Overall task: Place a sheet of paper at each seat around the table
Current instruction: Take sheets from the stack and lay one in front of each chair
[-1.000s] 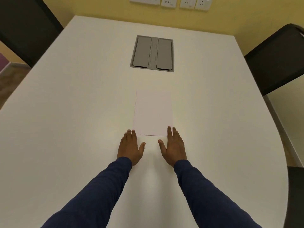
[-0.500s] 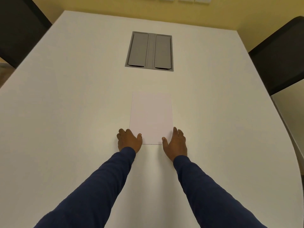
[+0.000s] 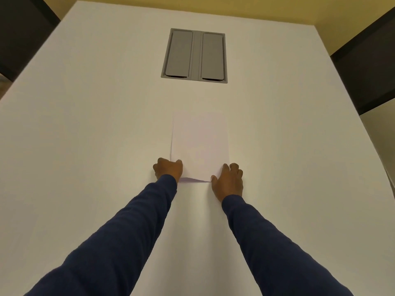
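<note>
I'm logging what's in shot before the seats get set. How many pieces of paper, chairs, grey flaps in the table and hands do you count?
Paper: 1
Dark chairs: 2
Grey flaps: 2
Hands: 2, left hand and right hand
Total: 7
</note>
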### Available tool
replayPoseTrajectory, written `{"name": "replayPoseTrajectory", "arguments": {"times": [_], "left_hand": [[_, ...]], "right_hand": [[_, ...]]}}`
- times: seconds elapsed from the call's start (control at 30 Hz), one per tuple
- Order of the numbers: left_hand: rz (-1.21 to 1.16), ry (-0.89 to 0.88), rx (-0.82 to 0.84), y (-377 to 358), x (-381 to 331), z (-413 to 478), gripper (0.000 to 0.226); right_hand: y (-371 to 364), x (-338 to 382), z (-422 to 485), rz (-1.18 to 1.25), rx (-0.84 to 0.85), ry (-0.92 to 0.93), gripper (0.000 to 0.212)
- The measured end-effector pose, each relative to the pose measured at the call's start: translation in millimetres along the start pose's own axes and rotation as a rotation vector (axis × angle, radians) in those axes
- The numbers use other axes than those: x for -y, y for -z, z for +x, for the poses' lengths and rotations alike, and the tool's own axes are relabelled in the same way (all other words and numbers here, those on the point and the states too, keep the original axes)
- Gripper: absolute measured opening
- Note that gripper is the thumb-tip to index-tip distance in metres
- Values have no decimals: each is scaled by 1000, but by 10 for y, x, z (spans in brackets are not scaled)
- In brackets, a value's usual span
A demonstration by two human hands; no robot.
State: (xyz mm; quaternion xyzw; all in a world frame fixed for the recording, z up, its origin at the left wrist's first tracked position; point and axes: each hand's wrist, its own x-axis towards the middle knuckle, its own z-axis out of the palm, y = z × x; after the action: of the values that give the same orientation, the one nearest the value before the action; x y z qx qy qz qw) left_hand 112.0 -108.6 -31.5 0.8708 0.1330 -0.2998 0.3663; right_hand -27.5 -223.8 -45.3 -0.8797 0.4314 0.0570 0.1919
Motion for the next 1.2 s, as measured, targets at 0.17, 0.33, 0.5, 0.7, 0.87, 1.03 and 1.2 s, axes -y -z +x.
{"name": "replayPoseTrajectory", "arguments": {"times": [0.17,0.33,0.5,0.7,0.87,1.03,1.2], "left_hand": [[-54,-97,-23,16,-9,-17,34],[7,-213,-78,53,-20,-58,19],[-20,-353,-112,147,-52,-183,18],[-35,-550,-131,423,-142,-476,15],[-34,-776,-119,764,-166,-874,19],[-23,-932,-89,1117,-170,-1394,19],[-105,-937,-27,1381,-165,-1985,16]], "right_hand": [[-1,4,-8,-4,-11,1,43],[14,11,-14,5,-8,2,48],[95,24,-19,161,-2,-38,57],[256,9,-96,491,43,-210,70],[432,-57,-261,972,130,-435,52],[692,-61,-677,1220,214,-412,48],[1023,-115,-1135,1427,214,-337,52]]}}
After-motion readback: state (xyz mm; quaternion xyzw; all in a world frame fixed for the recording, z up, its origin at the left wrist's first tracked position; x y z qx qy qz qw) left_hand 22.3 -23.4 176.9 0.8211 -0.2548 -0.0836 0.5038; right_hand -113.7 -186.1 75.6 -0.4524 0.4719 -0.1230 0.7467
